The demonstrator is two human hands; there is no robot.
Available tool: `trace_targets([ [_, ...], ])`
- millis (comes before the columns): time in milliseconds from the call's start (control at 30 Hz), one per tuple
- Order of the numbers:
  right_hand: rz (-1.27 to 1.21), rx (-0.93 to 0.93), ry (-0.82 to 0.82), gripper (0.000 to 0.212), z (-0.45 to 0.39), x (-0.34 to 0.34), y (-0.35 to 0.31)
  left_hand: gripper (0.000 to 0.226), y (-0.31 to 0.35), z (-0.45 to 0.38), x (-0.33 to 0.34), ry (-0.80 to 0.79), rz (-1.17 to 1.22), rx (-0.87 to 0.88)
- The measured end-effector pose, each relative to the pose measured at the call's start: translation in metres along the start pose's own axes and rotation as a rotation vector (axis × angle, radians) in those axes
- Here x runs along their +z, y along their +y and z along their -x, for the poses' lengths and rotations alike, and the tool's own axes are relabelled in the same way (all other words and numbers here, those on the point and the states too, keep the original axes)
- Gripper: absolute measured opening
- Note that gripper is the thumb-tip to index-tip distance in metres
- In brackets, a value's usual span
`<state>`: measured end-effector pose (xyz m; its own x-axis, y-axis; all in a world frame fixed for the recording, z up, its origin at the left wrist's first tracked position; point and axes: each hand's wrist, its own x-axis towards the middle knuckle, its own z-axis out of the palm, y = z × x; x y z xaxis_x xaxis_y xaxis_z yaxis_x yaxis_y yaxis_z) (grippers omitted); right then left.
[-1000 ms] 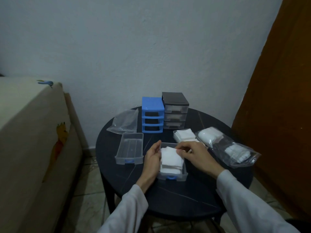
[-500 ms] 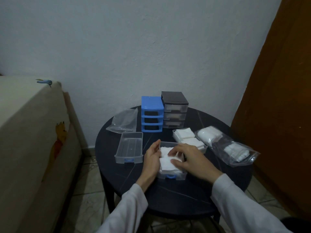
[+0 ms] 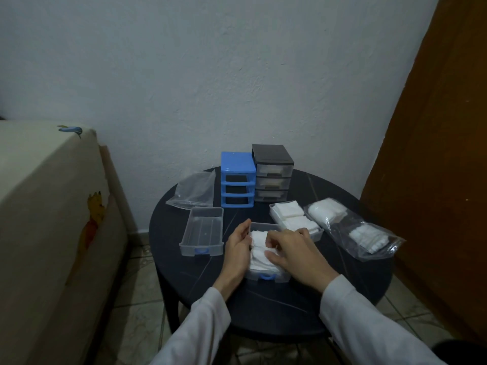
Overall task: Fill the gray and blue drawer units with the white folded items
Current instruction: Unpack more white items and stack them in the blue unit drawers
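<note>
Now white folded items [image 3: 259,248] (drawered) under right hand [image 3: 295,252].

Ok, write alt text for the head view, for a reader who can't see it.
Two hands, left hand and right hand, press white folded items into a clear drawer on a round dark table. Behind stand a blue drawer unit with bare slots and a gray drawer unit.

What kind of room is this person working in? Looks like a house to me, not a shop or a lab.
Probably a home, perhaps a bedroom corner. A small round dark table stands against a plain white wall, on a tiled floor, with a cream cartoon-printed covered piece of furniture beside it and a brown wooden door.
</note>
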<state>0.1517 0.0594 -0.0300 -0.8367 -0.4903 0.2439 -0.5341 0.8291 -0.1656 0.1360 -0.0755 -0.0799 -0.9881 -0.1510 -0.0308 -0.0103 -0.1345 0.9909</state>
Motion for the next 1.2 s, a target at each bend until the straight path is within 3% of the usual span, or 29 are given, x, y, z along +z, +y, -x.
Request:
trace_targets([
  [100,-0.009,0.019,0.035,0.006,0.001,0.001,0.0,0.046,0.001,0.001,0.0,-0.002,-0.009,0.01],
  [300,-0.055,0.001,0.07,0.022,0.006,0.002,-0.001,0.047,0.001,0.001,0.0,-0.003,-0.026,0.008],
  [467,-0.101,-0.042,0.16,0.012,0.01,0.001,-0.001,0.048,0.004,0.003,0.0,-0.009,-0.011,0.011],
  [733,-0.253,-0.079,-0.073,0.036,0.019,0.007,-0.004,0.047,0.002,0.003,0.001,-0.001,0.017,0.01],
  [900,-0.127,-0.18,-0.175,0.045,0.025,0.008,-0.001,0.046,0.003,0.003,0.0,-0.006,0.013,0.006],
  [1067,-0.05,-0.248,-0.209,0.076,0.027,0.015,0.005,0.045,0.004,0.003,0.001,-0.002,0.004,0.005],
  [1200,-0.062,-0.255,-0.189,0.076,0.027,0.018,0.006,0.045,0.003,0.003,0.0,-0.001,-0.007,0.013],
])
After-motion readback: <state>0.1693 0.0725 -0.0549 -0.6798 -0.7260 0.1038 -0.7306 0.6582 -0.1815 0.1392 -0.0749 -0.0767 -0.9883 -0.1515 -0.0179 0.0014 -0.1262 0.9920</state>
